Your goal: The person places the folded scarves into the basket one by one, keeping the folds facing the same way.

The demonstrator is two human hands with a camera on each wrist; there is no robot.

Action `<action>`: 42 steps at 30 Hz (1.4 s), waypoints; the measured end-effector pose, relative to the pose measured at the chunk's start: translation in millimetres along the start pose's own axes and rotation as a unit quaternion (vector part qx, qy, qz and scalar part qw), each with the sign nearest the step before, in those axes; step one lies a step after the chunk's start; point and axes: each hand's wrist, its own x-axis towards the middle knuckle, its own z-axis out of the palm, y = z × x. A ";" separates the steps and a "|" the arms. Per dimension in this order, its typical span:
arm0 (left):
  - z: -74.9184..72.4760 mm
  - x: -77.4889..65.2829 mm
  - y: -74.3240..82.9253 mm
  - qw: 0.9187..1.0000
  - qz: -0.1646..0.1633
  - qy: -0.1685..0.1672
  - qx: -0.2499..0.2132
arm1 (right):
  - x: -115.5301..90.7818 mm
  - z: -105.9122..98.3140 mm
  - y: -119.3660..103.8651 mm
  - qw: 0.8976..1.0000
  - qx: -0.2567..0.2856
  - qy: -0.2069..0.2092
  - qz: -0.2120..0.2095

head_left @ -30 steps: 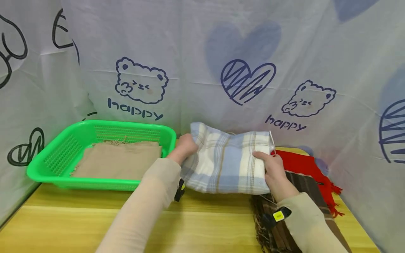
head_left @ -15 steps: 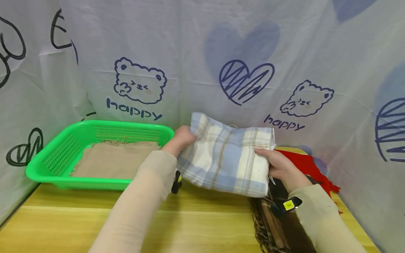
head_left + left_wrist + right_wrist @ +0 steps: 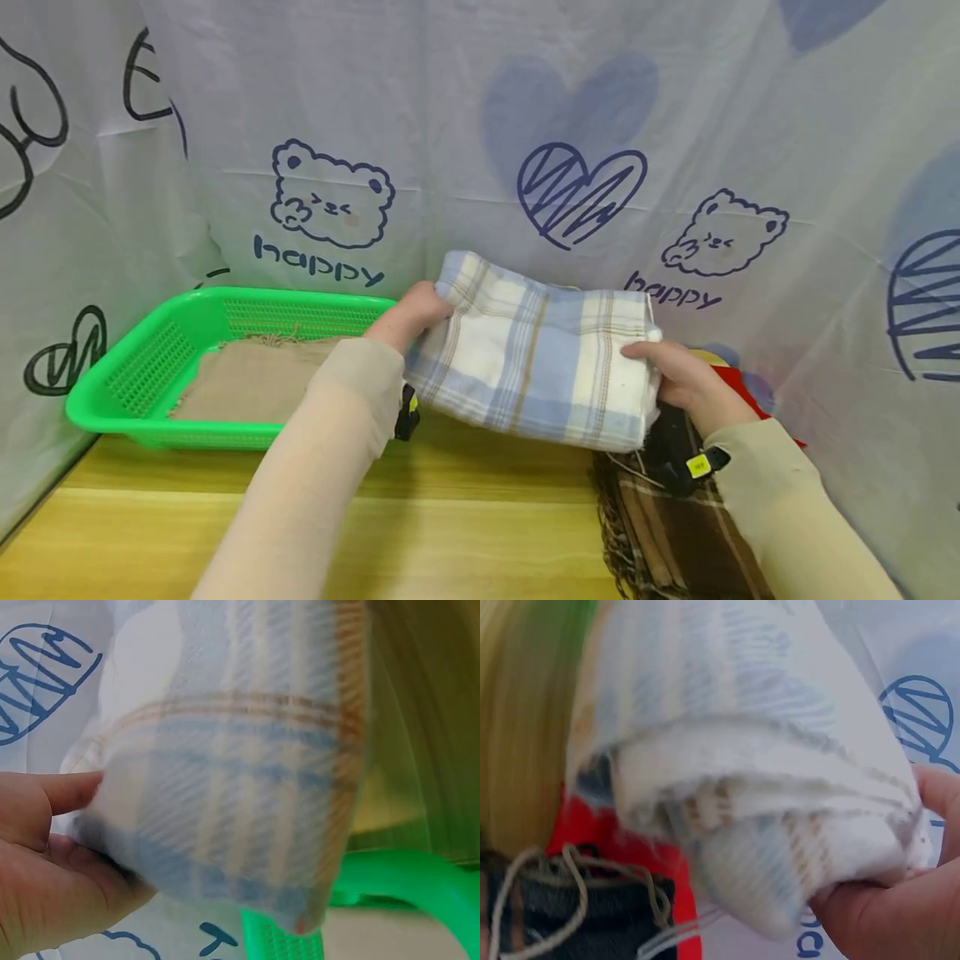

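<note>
A folded plaid scarf (image 3: 540, 350) in blue, white and tan is held up above the table between both hands. My left hand (image 3: 416, 312) grips its left edge; in the left wrist view the thumb and fingers pinch the cloth (image 3: 225, 787). At the right edge my right hand (image 3: 686, 375) pinches the scarf, thumb on the near face. The right wrist view shows the folded layers (image 3: 757, 787) hanging loosely at that end. Behind my left forearm stands a green basket (image 3: 217, 433) with a folded beige fringed cloth (image 3: 255, 379) inside.
A brown plaid fringed scarf (image 3: 660, 533) lies on the wooden table (image 3: 480, 542) at right, partly under my right arm. A red cloth (image 3: 738, 387) shows behind it. A printed white curtain (image 3: 465, 125) hangs close behind the table.
Both hands have raised the plaid scarf. The left hand has moved left and up toward the basket; the right hand has shifted slightly right, and its arm covers more of the red cloth.
</note>
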 end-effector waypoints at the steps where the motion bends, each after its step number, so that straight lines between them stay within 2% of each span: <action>1: -2.2 -1.3 2.9 1.000 -0.003 -0.004 -0.005 | 1.0 -1.2 -0.4 1.000 -0.007 0.006 -0.005; 3: -6.7 -3.5 6.5 1.000 -0.006 -0.014 -0.013 | 2.7 -3.3 -1.9 0.999 -0.019 0.028 -0.008; 6: -9.6 -7.4 10.6 1.000 0.000 -0.005 -0.016 | 2.5 -5.9 -6.1 0.998 -0.037 0.046 -0.003; 8: -16.6 -26.6 23.4 1.000 -0.005 -0.015 -0.023 | 1.8 -7.8 -9.0 0.999 -0.035 0.037 -0.001; 13: -46.2 -98.8 69.8 0.997 -0.043 -0.057 -0.011 | 3.2 -10.2 -17.4 0.998 -0.061 0.011 -0.003; 16: -56.9 -119.3 81.8 0.997 -0.056 -0.055 0.006 | 6.8 -8.7 -22.9 0.995 -0.091 0.033 -0.005; 20: -63.4 -126.2 83.5 0.997 -0.062 -0.050 0.010 | 10.7 -4.7 -29.1 0.995 -0.086 0.048 -0.007; 25: -76.4 -130.2 79.3 0.997 -0.064 -0.048 0.007 | 15.1 4.9 -34.8 0.996 -0.085 0.027 -0.015; 33: -107.7 -137.3 72.4 0.995 -0.065 -0.039 0.061 | 22.4 34.1 -50.8 0.997 -0.068 0.003 -0.033; 38: -127.1 -145.2 65.5 0.992 -0.054 0.010 0.112 | 26.5 66.9 -62.9 0.996 -0.077 0.010 -0.045; 42: -142.6 -154.9 56.6 0.986 -0.041 0.065 0.150 | 34.2 100.0 -68.3 0.994 -0.085 0.034 -0.062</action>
